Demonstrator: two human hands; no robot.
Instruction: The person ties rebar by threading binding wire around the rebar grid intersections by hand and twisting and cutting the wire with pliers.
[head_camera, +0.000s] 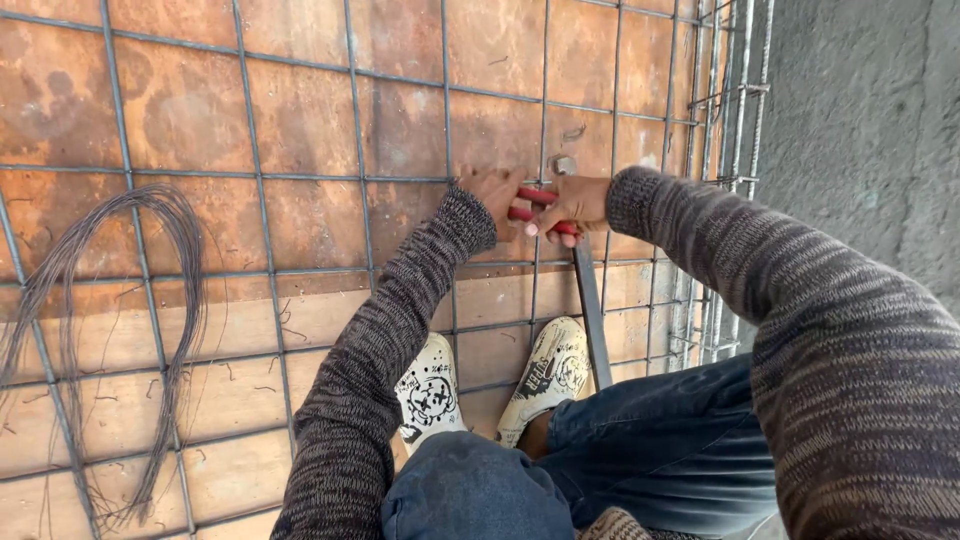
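Both hands meet over a crossing of the steel rebar mesh (300, 178). My right hand (572, 203) grips the red handles of a pair of pincers (535, 212), whose metal jaws (563, 165) point up at the bar crossing. My left hand (493, 190) rests beside it on the same red handles, fingers closed around them. Both sleeves are dark knitted wool. A flat metal bar (592, 310) runs down from under my right hand toward my knees.
A looped bundle of thin tie wire (120, 330) lies on the mesh at the left. Brown formwork boards (180, 110) lie beneath the mesh. My white patterned shoes (430, 390) stand on the bars. A grey concrete wall (860, 140) and upright rebar (730, 150) are at the right.
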